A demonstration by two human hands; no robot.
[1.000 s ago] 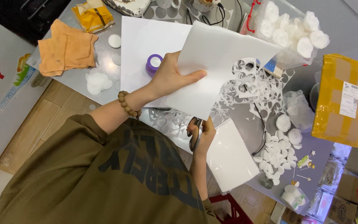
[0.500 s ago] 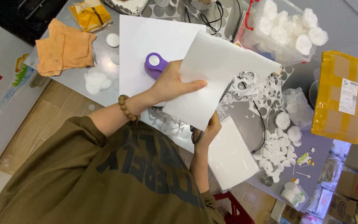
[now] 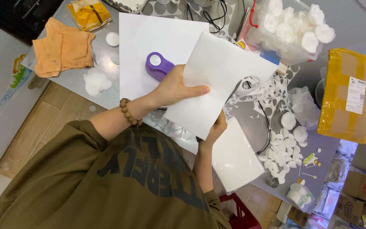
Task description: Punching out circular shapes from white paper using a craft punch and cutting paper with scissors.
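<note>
Held sheet (image 3: 217, 80): plain white
Paper punch (image 3: 157, 65): purple with a white round button
Cloth (image 3: 62, 48): orange
Bracelet (image 3: 128, 112): brown beads
Shirt (image 3: 106, 186): olive green with dark lettering
Parcel (image 3: 348, 95): yellow-brown tape with a white label
Paper flowers (image 3: 299, 25): white
Table (image 3: 77, 93): grey
Cut scraps (image 3: 272, 97): white with a lacy pattern of holes
</note>
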